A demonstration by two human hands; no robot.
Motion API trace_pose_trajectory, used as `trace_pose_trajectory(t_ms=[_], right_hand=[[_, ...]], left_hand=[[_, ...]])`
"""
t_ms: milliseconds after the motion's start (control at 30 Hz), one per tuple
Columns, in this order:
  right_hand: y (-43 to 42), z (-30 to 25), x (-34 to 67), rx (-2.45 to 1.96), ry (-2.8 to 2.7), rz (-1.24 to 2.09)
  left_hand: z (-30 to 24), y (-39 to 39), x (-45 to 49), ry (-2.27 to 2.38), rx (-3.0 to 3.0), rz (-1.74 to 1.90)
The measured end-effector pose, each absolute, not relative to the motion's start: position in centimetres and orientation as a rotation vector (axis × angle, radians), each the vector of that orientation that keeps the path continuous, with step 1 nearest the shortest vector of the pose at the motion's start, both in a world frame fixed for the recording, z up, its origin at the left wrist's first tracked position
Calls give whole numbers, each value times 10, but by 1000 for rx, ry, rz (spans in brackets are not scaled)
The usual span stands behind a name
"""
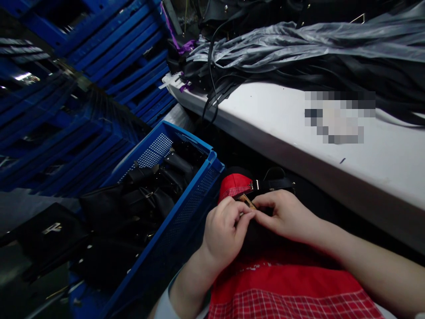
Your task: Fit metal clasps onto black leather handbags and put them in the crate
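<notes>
Above my lap, both hands meet with their fingertips pinched together at a small gold-coloured metal piece (247,201). My left hand (223,228) is closed at its near end, with thumb and forefinger pressed together. My right hand (286,215) is closed too, its thumb and forefinger at the piece's right side. Just beyond the fingers lies a black strap (277,184) with shiny metal fittings, across my knee. The fingers cover part of the metal piece, and I cannot tell how it joins the strap.
At my left stands a blue perforated crate (172,204) heaped with black bags (128,208). A white table (272,106) runs along the right, bearing bundles of black straps (361,77) and grey plastic wrapping (292,42). Stacked blue pallets (122,53) rise behind. A red apron (282,288) covers my lap.
</notes>
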State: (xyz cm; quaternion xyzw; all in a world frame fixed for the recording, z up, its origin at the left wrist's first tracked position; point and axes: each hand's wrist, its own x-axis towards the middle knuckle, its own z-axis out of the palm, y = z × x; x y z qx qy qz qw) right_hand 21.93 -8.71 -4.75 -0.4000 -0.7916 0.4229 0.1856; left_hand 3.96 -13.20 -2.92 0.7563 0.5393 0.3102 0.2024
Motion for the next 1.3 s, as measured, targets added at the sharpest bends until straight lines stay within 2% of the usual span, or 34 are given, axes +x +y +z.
trace_pose_trajectory(t_ms=[167,467,667,867,933,1100,1200,1300], right_hand=[[-80,-50,223,-1040,-2054,1475],[-70,-55,227,-939,-1937,1648],[-67,-49,228,-916,-1829,1680],[-75,-46,230,-942,-1857,1827],[-76,-44,231,-991,-1870,1776],[-75,-34,243,-1226,-1760,1386],[-83,-24,255,-1168,-1788,1352],[-97,-10,262,-895,-2016,1414]], left_hand=[[-30,-133,40,1447,2029,955],[-28,-131,39,1379,1990,1062],[-30,-133,53,1256,1712,1081],[-30,-144,62,1161,1978,992],[-26,-153,64,1146,2103,974],[-14,-177,49,1010,2135,1103],[-15,-180,21,1364,1834,1368],[-25,-174,-8,1696,1504,1586]])
